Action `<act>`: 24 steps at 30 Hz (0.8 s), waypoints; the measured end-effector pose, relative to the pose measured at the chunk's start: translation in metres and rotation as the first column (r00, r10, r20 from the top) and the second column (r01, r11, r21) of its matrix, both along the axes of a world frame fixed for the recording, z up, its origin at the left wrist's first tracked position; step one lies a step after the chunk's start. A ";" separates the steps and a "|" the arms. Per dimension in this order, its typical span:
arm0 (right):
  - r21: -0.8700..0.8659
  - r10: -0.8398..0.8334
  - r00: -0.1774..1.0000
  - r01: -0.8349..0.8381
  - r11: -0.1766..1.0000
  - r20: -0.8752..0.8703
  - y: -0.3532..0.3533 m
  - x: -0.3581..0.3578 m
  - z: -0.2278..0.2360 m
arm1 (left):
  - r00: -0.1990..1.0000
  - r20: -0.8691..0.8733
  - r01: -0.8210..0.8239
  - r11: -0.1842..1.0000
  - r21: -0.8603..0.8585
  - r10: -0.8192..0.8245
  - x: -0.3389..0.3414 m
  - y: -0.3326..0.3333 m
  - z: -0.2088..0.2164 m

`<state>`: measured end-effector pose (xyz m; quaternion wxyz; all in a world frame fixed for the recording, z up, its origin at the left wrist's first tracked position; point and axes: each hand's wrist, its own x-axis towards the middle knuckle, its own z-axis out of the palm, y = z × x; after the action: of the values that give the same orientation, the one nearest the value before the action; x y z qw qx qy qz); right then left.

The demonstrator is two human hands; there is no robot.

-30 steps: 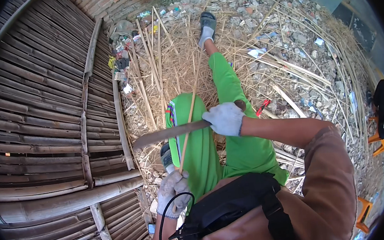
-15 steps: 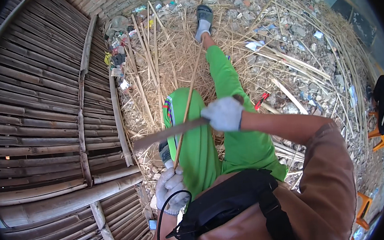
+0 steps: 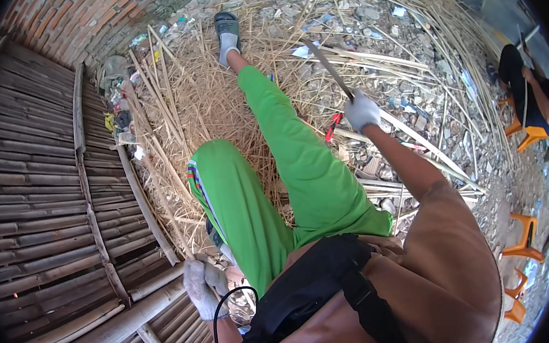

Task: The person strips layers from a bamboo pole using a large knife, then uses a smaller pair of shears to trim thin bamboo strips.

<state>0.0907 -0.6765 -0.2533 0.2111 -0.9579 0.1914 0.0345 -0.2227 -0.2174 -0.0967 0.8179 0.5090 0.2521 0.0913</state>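
My left hand (image 3: 205,287), in a pale knit glove, is closed around the near end of a thin bamboo strip (image 3: 165,207). The strip slants away to the far left, beside my bent left knee. In its own pale glove, my right hand (image 3: 362,110) grips a long machete (image 3: 329,68) by the handle, which the fingers hide. Its dark blade points away from me and a little left, well apart from the strip. A red-handled tool (image 3: 333,127) lies on the ground just left of my right hand.
A bamboo slat panel (image 3: 36,212) stands along the left. Straw-like shavings (image 3: 205,92) and long split bamboo strips (image 3: 382,57) cover rubble ground. At the right edge another person (image 3: 534,83) sits on an orange stool (image 3: 533,139); a further orange stool (image 3: 524,238) stands nearer.
The machete has swung off the strip, from pointing left across my knee to pointing away on the right. My left hand has drawn the strip leftward off my leg. The view has turned.
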 end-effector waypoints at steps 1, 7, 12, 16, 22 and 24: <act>0.003 -0.040 0.999 0.040 0.999 -0.007 -0.011 -0.024 -0.012 | 1.000 0.020 -0.017 0.993 0.114 0.014 0.007 0.001 0.004; -0.246 -0.071 0.997 0.076 0.966 0.027 -0.039 -0.133 -0.105 | 0.950 0.306 -0.081 0.892 0.444 -0.066 0.060 0.032 0.000; -0.032 0.275 0.958 -0.273 0.961 0.081 -0.011 -0.079 -0.128 | 0.854 0.500 -0.119 0.881 0.459 -0.145 0.100 0.023 0.040; -0.167 0.449 0.893 -0.437 0.884 0.039 0.000 -0.022 -0.154 | 0.844 0.480 0.002 0.896 0.444 -0.240 0.117 0.023 0.094; -0.283 0.543 0.833 -0.549 0.786 -0.107 0.009 0.008 -0.190 | 0.824 0.551 -0.176 0.864 0.472 -0.133 0.114 0.034 0.127; -0.278 0.578 0.807 -0.586 0.761 -0.120 0.008 0.015 -0.185 | 0.805 0.577 -0.166 0.880 0.444 -0.139 0.115 0.030 0.132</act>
<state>0.1061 -0.6686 -0.4387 0.0383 -0.9899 -0.1096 0.0816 -0.1073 -0.1876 0.0348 0.7045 0.6367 -0.0425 0.3105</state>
